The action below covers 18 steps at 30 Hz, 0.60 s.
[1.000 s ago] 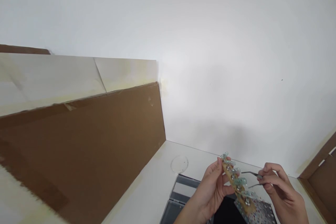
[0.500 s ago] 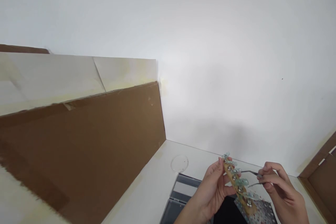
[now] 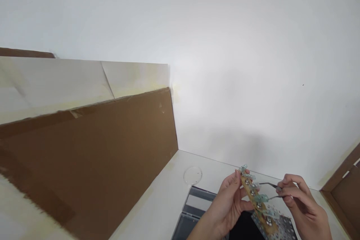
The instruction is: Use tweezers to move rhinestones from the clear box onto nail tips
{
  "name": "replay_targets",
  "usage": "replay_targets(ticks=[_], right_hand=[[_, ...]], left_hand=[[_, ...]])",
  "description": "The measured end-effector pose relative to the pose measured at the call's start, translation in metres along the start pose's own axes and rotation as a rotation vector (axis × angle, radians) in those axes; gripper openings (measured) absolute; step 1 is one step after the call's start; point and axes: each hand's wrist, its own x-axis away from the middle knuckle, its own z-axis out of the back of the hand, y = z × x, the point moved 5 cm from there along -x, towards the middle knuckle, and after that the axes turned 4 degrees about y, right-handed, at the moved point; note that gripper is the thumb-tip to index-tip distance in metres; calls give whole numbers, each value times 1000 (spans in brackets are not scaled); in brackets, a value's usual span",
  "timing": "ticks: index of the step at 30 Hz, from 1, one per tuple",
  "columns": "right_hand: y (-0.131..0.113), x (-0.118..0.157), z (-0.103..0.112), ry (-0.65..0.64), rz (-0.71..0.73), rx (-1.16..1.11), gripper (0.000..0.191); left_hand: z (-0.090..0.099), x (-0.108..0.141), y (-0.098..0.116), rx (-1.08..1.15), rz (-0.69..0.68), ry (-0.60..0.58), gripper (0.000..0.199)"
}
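My left hand (image 3: 229,202) grips a narrow wooden strip (image 3: 248,190) by its far end, holding it tilted above the table. Along the strip several translucent pale-green false nail tips (image 3: 261,198) stand on round metal posts. Curved-tip tweezers (image 3: 270,185) are pinched in the fingers of my right hand (image 3: 303,202). Their points are spread apart and reach the middle tips from the right; whether they touch cannot be made out. Beneath the strip's near end lies a sheet covered with small rhinestones (image 3: 287,227), partly hidden by the strip.
A clear round dish (image 3: 192,175) with tiny specks sits on the white table (image 3: 157,198). Next to my left forearm is a dark case (image 3: 185,225), with a black surface (image 3: 242,228) under my hands. Cardboard panels (image 3: 112,157) border the left side, a cardboard edge (image 3: 344,180) the right.
The strip has shifted very slightly to the right and down in the picture. Both hands keep nearly the same pose, and the tweezers stay beside the nail tips.
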Motion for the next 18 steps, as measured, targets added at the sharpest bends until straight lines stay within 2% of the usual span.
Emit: replay_targets(ticks=[7, 18], right_hand=[[-6, -4, -1, -5, 27, 3, 29], [-5, -5, -2, -14, 64, 8, 24]], left_hand=[[2, -1, 0, 6, 11, 38, 58], [3, -3, -2, -18, 2, 32, 56]])
